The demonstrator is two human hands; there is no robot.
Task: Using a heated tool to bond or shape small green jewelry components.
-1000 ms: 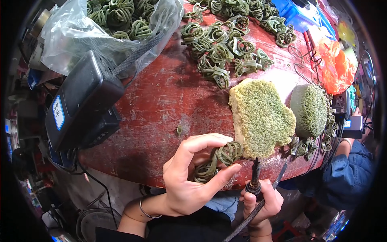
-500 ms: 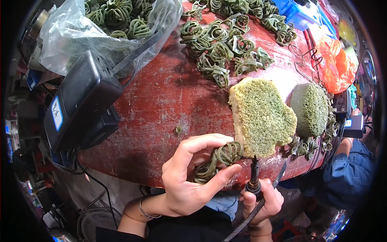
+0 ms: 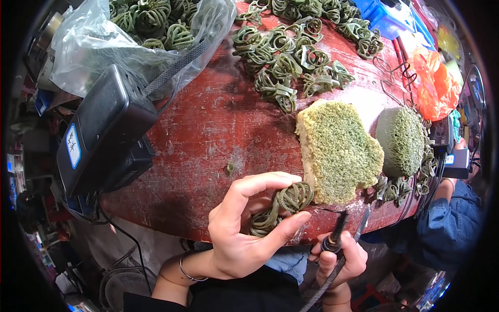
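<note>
My left hand (image 3: 234,249) grips a dark green coiled piece (image 3: 291,200) between curved fingers and thumb, just below a rough-edged, green-speckled foam pad (image 3: 340,151). My right hand (image 3: 348,262) is closed round a black hot-tool handle, like a soldering iron (image 3: 335,234), with a thin bent tip angled toward the coiled piece; whether they touch I cannot tell. A braided cord (image 3: 325,286) runs down from it. A thin metal blade (image 3: 364,221) lies right of the tool. A round block with a fuzzy green face (image 3: 408,143) stands right of the pad.
Many green coils (image 3: 283,67) cover the red table (image 3: 182,166) at the back; more fill a plastic bag (image 3: 78,52) behind black devices (image 3: 99,135). A blue bin (image 3: 382,18), orange bag (image 3: 434,88) and cables sit right. Another person's blue sleeve (image 3: 449,223) is at right.
My right hand has turned slightly, swinging the tool's upper part to the right and down from the foam pad's edge. My left hand has barely moved, still holding the coiled piece.
</note>
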